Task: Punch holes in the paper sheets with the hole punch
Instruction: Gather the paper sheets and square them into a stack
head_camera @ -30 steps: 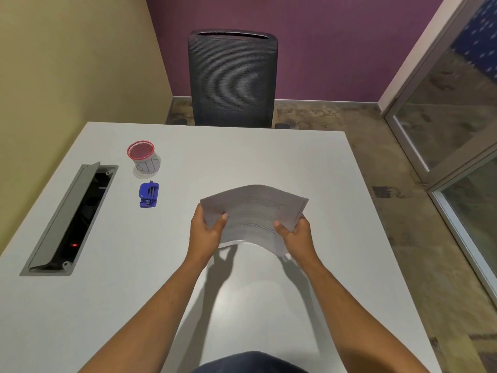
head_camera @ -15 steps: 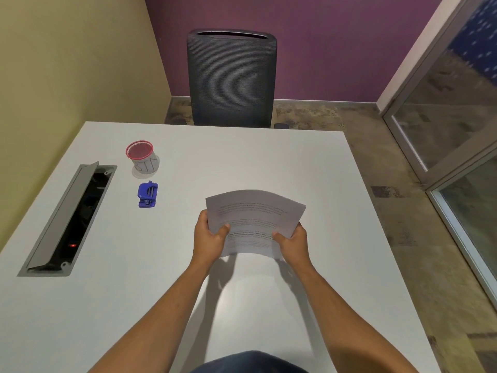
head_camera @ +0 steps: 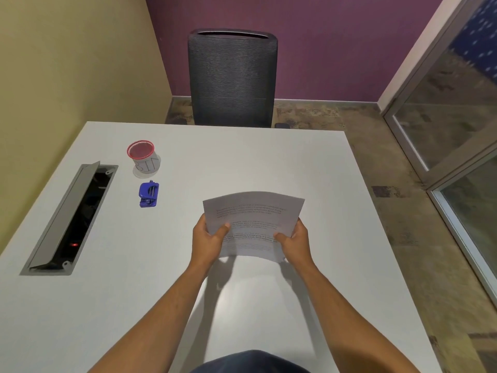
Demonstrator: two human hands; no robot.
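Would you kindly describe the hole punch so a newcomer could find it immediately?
On the white table, look left toward the open cable hatch. Just right of it, below the red-rimmed mesh cup, lies the hole punch: the only blue item.

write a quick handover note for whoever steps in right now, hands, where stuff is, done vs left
Left hand and right hand: both grip the paper sheets by the side edges, held above the table.
Hole punch: untouched on the table, to the left of the sheets, near the red-rimmed cup.
Done: sheets picked up.
Left: bring sheets to the punch, then punch.
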